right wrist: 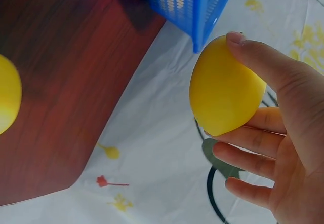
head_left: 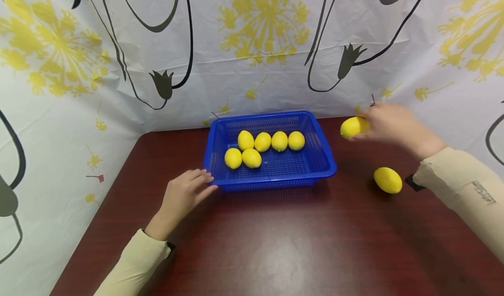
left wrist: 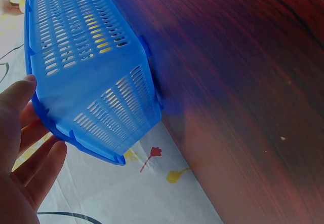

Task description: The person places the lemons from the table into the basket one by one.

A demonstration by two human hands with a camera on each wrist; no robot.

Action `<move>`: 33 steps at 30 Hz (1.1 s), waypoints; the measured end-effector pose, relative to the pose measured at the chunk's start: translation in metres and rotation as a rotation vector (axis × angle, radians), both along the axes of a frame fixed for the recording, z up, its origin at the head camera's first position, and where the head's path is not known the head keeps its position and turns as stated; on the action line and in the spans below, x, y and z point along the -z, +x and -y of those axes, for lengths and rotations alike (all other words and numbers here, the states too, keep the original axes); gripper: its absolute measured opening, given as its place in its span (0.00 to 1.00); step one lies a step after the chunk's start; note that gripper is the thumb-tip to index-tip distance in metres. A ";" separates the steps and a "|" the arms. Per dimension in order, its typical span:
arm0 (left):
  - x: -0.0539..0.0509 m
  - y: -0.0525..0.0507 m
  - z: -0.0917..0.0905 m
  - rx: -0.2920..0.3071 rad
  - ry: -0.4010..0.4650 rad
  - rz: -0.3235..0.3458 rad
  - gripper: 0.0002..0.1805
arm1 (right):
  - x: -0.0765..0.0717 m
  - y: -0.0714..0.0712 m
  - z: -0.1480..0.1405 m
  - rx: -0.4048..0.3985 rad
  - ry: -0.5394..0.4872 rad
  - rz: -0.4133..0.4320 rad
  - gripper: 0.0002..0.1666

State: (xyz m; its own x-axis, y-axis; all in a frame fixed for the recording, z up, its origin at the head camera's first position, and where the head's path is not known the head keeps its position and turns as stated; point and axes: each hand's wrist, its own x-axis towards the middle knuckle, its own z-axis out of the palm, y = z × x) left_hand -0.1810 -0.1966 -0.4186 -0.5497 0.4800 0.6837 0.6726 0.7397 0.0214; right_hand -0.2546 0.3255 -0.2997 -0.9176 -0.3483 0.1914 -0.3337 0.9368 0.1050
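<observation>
My right hand (head_left: 387, 123) pinches a lemon (head_left: 354, 127) between thumb and fingers, above the table to the right of a blue plastic basket (head_left: 271, 183). In the right wrist view the held lemon (right wrist: 228, 87) shows whole, with the thumb on its upper side and the lower fingers spread away from it. My left hand (head_left: 183, 197) touches the front left corner of the basket with fairly straight, relaxed fingers. The left wrist view shows its thumb (left wrist: 23, 89) at the basket's rim. Inside the basket lie several lemons (head_left: 252, 158), grouped toward the back and left.
Another lemon (head_left: 387, 180) lies on the dark red-brown table (head_left: 267, 243), below the right hand and near the right sleeve. Patterned white cloth (head_left: 252, 77) with yellow and grey flowers hangs behind the table and along its sides.
</observation>
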 end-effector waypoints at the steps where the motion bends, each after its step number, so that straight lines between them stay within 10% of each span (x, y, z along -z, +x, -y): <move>1: 0.000 0.000 0.000 -0.003 -0.003 0.001 0.18 | -0.001 -0.001 0.003 -0.011 0.001 -0.006 0.31; 33: 0.001 0.000 0.001 -0.005 -0.017 0.016 0.25 | -0.012 -0.021 0.082 -0.218 -0.005 -0.011 0.36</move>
